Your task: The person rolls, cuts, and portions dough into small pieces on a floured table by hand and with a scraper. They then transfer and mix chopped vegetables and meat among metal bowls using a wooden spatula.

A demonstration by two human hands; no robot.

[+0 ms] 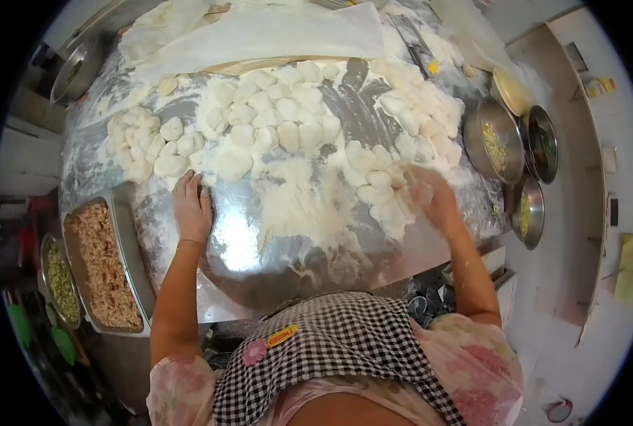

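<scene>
My left hand (191,207) rests on the metal table with its fingers stretched out, their tips beside a small group of round dough pieces (172,165). Nothing shows in that hand. On the other side, my right hand (433,201) is smeared by motion at the edge of a floury cluster of dough pieces (379,180). Whether its fingers hold anything is not visible. A larger batch of floured dough pieces (265,106) lies in the middle, and another dough group (423,117) sits farther right.
A deep metal tray of brown filling (103,266) stands at the left edge, beside a bowl of chopped greens (61,280). Several metal bowls (494,140) line the right edge. Loose flour (302,202) covers the table's middle. A white cloth (274,39) lies at the back.
</scene>
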